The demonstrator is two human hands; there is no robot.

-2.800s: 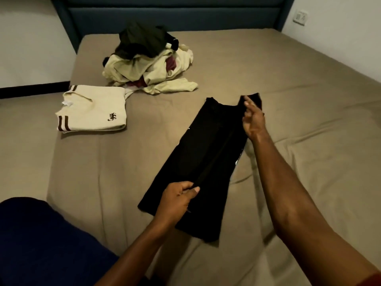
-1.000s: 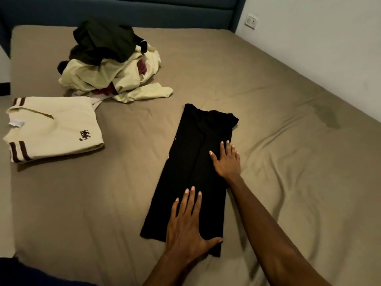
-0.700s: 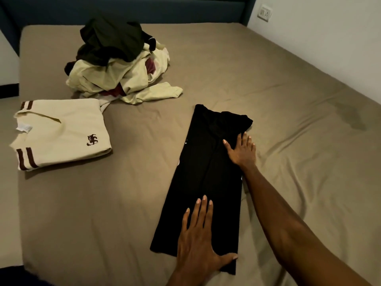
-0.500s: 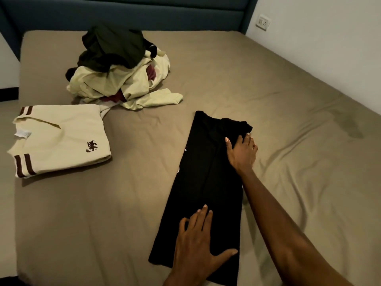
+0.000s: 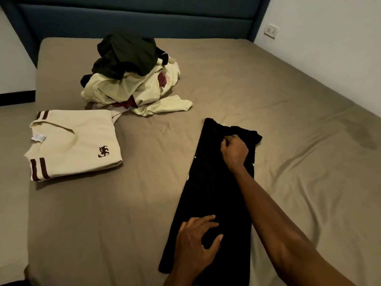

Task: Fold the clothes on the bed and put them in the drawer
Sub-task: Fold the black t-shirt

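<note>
Your right hand (image 5: 234, 152) bunches the black shirt's (image 5: 214, 182) far end to fold; your left hand (image 5: 198, 242), fingers loosely spread, pins the near end.

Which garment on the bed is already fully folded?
The cream shirt with maroon stripes, a neat rectangle at left. The long black garment is mid-fold; the clothes pile is untouched.

Up at twelve o'clock I see the dark blue padded headboard (image 5: 136, 19). At two o'clock the white wall (image 5: 329, 48) carries a white socket plate (image 5: 271, 31). At ten o'clock a black skirting strip (image 5: 16, 98) lines another wall.
</note>
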